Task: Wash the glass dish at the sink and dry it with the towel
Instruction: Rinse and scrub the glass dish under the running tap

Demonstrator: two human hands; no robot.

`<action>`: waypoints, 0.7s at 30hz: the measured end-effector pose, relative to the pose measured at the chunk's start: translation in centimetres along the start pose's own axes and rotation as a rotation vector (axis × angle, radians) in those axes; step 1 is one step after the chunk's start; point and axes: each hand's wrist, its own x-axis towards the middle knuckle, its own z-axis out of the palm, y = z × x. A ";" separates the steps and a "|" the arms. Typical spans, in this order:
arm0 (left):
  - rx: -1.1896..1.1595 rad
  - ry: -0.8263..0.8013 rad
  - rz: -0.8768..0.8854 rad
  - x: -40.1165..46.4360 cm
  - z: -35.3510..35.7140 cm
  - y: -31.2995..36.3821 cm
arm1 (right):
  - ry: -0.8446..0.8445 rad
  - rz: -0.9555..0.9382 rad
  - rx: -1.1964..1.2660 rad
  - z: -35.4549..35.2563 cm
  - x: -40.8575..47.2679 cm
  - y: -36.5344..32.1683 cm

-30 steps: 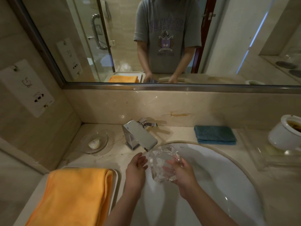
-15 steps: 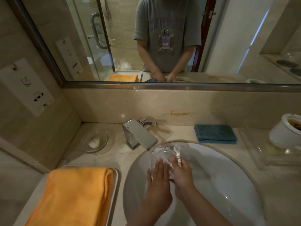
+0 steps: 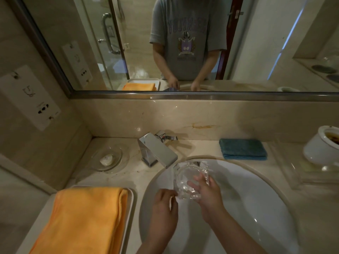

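Observation:
A clear faceted glass dish [image 3: 185,176] is held over the white sink basin [image 3: 256,208], just under the chrome faucet [image 3: 157,153]. My right hand [image 3: 208,195] grips it from the right, fingers reaching into its bowl. At the dish's lower left edge sits my left hand [image 3: 164,208], fingers curled, touching or nearly touching the glass. A folded orange towel [image 3: 82,220] lies on a white tray [image 3: 129,217] left of the sink. I cannot tell whether water is running.
A glass soap dish [image 3: 110,158] with a small soap sits left of the faucet. A folded blue cloth [image 3: 243,149] lies behind the sink. A white cup [image 3: 322,147] stands on a clear tray at the right. The mirror [image 3: 183,43] lies ahead.
My left hand has slid from over the dish's front back to its lower left edge. The dish has tilted slightly and stays in my right hand under the faucet.

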 end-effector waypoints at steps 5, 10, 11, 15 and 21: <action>-0.522 -0.197 -0.563 2.2 -1.6 2.4 | -0.027 0.015 -0.051 -0.4 -0.6 -0.6; -1.182 -0.386 -0.849 3.8 -1.2 4.2 | -0.024 0.030 -0.246 -0.2 -1.4 -0.9; -1.231 -0.367 -0.868 4.0 -1.0 4.4 | -0.019 0.028 -0.306 -0.3 -1.4 -1.0; -1.313 -0.320 -0.894 3.8 -0.5 4.4 | -0.024 0.001 -0.495 -1.0 -1.3 -1.4; -1.401 -0.303 -0.923 3.3 0.2 4.5 | -0.008 -0.001 -0.545 -2.1 -0.9 -1.8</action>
